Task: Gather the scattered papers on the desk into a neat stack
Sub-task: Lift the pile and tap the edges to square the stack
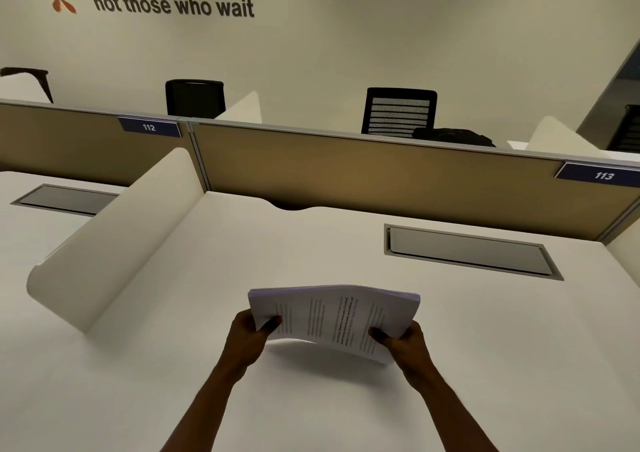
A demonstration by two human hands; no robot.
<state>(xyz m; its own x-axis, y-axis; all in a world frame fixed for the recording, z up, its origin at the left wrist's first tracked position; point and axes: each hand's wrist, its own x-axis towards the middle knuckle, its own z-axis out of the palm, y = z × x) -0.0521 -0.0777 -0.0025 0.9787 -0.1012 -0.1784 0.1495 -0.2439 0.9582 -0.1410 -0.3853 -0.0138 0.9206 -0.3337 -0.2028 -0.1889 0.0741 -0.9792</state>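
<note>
Both our forearms come in from the near edge over the white desk (173, 365). Our left hand (247, 335) grips the left side of the stack of papers (332, 316), with the thumb (272, 323) pressed on the top sheet and the other fingers hidden below. Our right hand (403, 342) grips the right side in the same way, its thumb (379, 334) on top. We hold the stack in the middle of the desk; its near edge is lifted and throws a shadow, and we cannot tell if the far edge touches the surface. Farther to the right, the grey cable tray (467, 251) is set into the desk with its lid closed. At left stands a white curved divider (114, 240), and at the far side the tan partition (363, 171).
</note>
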